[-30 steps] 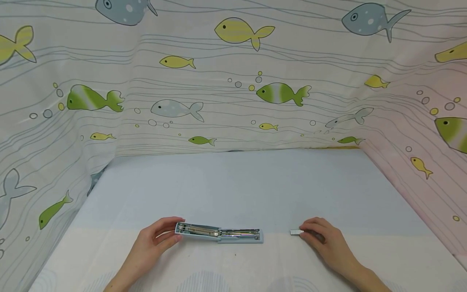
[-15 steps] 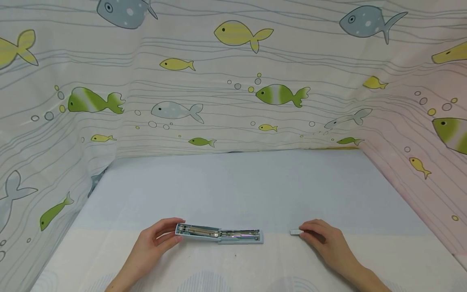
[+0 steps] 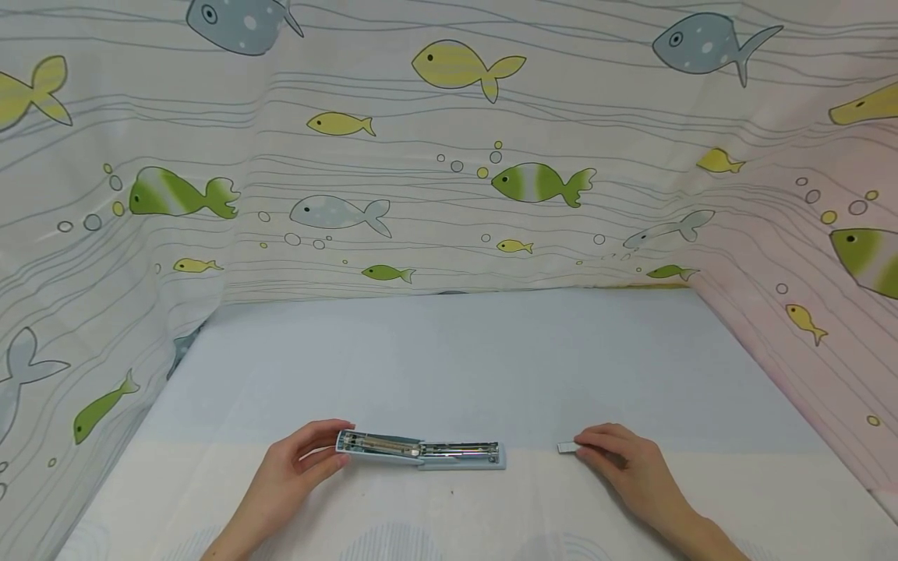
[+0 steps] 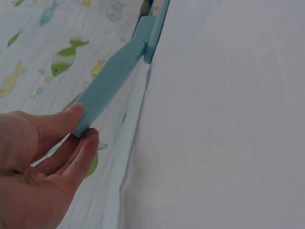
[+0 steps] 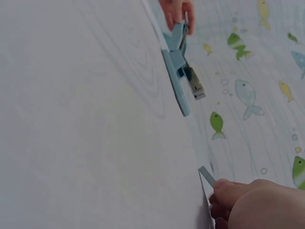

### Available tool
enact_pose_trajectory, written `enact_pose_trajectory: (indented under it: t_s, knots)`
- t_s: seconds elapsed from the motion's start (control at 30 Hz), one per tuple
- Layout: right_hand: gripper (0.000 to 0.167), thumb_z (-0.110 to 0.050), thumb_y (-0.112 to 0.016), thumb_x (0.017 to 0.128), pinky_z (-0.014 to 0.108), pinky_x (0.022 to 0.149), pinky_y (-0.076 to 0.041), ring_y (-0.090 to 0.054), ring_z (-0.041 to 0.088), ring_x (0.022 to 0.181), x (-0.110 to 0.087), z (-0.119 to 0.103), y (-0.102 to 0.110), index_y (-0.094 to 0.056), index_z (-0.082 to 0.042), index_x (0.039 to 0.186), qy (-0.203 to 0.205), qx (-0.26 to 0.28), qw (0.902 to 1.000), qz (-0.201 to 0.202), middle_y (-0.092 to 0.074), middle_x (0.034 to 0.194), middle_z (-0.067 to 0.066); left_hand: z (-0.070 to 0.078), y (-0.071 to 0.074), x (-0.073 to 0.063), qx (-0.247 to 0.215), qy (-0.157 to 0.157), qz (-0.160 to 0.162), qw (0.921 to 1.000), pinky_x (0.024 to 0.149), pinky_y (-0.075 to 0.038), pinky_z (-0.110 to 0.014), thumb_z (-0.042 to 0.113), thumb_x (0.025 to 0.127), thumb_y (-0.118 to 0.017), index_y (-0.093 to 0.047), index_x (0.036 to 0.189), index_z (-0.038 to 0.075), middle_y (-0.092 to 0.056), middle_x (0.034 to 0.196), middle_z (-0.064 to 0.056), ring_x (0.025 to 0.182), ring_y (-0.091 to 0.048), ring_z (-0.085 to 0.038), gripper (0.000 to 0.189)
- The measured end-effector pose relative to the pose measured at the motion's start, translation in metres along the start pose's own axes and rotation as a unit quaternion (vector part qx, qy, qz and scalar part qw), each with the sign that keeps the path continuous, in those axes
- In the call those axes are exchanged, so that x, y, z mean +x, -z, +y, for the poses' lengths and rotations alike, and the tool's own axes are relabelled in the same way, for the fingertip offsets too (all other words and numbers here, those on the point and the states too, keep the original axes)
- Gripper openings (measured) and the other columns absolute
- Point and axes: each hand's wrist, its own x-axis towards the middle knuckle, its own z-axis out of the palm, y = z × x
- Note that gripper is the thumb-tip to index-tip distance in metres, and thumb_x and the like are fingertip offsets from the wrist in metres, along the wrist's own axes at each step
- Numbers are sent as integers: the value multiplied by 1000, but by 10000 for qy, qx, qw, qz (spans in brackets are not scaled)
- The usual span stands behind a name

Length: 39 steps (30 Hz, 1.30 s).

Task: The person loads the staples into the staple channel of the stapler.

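Note:
A light blue stapler (image 3: 463,461) is hinged wide apart in the middle of the head view, its metal magazine facing up. My left hand (image 3: 298,461) grips the end of its raised top arm between thumb and fingers. In the left wrist view the smooth outer side of that stapler arm (image 4: 108,80) slants up from the fingertips. To the right, my right hand (image 3: 627,461) pinches a short silvery strip of staples (image 3: 567,447) close over the table, its free end pointing at the stapler. The right wrist view shows the stapler's base (image 5: 174,83) on the table, with the magazine lifted from it.
A pale cloth covers the table (image 3: 449,351), with blue patterned patches near the front edge. Fish-printed curtains (image 3: 421,156) close off the back and both sides. A tiny dark speck (image 3: 452,492) lies in front of the stapler.

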Motion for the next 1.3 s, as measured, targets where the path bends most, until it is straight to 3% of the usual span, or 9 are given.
enact_pose_trajectory:
  t_s: [0.97, 1.13, 1.3]
  knots:
    - [32, 7, -82, 75, 6, 75, -52, -65, -1, 88, 7, -11, -5, -78, -12, 99, -182, 379, 9988, 263, -72, 99, -7, -1, 1, 0, -28, -34, 11, 10000, 87, -60, -21, 14, 89, -75, -64, 126, 9, -64, 127, -19, 108, -65, -3, 39]
    - [32, 8, -81, 77, 7, 76, -53, -66, 1, 90, 9, -17, -6, -78, -13, 101, -67, 566, 9980, 276, -72, 100, -7, 0, 1, 0, -22, -56, 22, 10000, 88, -60, -20, 13, 89, -75, -64, 126, 8, -64, 127, -19, 109, -65, -2, 39]
    - [36, 12, -82, 73, 8, 75, -53, -66, 3, 89, 13, -24, -7, -78, -11, 101, 337, 562, 9969, 436, -72, 98, -4, 0, 1, 0, -64, -25, -10, 10000, 89, -59, -20, 14, 89, -75, -64, 127, 8, -64, 128, -20, 109, -65, -2, 40]
